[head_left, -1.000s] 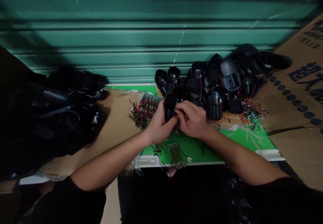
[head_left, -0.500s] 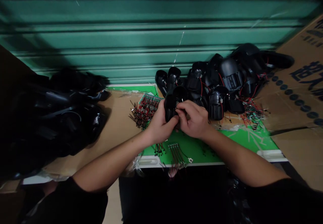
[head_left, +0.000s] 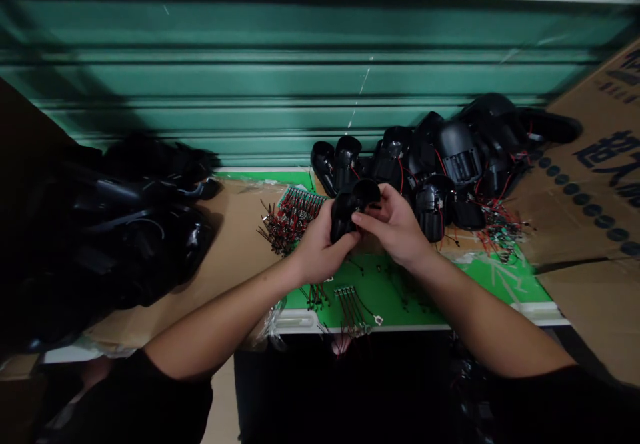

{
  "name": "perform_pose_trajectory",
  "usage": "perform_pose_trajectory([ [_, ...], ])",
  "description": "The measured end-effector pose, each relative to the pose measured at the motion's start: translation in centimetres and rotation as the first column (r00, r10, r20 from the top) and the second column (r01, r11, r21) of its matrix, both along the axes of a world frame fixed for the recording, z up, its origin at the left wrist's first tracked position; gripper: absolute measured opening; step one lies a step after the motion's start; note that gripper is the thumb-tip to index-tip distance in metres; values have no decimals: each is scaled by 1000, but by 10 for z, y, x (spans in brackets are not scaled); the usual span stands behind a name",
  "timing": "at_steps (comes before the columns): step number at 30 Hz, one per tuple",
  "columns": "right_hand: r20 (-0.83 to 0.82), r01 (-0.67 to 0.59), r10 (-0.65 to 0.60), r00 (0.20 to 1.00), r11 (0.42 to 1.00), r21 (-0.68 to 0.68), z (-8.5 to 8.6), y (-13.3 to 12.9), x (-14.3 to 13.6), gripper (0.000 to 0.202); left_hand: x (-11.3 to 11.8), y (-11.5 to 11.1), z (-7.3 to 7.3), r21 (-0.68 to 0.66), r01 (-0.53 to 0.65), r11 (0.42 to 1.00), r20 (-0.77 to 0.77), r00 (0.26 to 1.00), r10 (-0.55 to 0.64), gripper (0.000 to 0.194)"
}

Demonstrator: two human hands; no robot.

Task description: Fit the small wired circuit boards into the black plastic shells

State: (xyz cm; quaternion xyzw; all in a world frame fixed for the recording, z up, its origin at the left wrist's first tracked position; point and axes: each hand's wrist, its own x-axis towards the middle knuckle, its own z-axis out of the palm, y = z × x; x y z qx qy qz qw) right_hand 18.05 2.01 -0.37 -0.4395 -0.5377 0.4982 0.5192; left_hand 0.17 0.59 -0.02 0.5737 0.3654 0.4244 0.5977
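Closest to my head camera are the black sleeves (head_left: 150, 404), short of the green board (head_left: 377, 287). On the board's near edge I see a row of wired circuit boards (head_left: 350, 304), some leads hanging over the white rim. Above the board's middle, my left hand (head_left: 320, 244) holds a black plastic housing (head_left: 343, 221), fingers wrapped round its side and thumb along its near end. My right hand (head_left: 400, 227) has its thumb on the same housing and its fingers curled behind; whether they also pinch a small part, I cannot tell. Toward the board's left lies a tangled pile of wired circuit boards (head_left: 295, 214). At the board's left end, dark glossy shells (head_left: 190, 237) are heaped on a cardboard sheet (head_left: 235, 217). Toward the board's far right, piled black housings (head_left: 457, 147) trail red wires beside a printed carton (head_left: 590, 231). Beyond the board's far edge, I see a ribbed green panel (head_left: 250, 97).
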Motion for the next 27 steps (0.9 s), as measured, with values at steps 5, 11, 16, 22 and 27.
perform_pose_trajectory([
  [5, -159, -130, 87, 983, 950, -285, 4, 4, 4, 49, 3, 2, 1, -86, 42, 995, 50, 998, -38, 42],
  [11, -323, -146, 51, 945, 950, -276, 12, 3, 3, 34, 3, 6, 3, -120, 67, 991, 80, 995, -57, 31],
  [16, -299, -157, 83, 951, 959, -235, 15, -1, 3, 34, 0, 8, 5, -183, 32, 983, 98, 995, -14, 33],
  [22, -285, -202, 132, 949, 951, -232, 15, -3, 0, 35, -3, 10, 11, -193, -54, 980, 80, 994, 71, 31],
  [27, -263, -207, 142, 954, 949, -238, 13, -5, -2, 35, -4, 11, 13, -200, -93, 975, 78, 991, 111, 28],
])
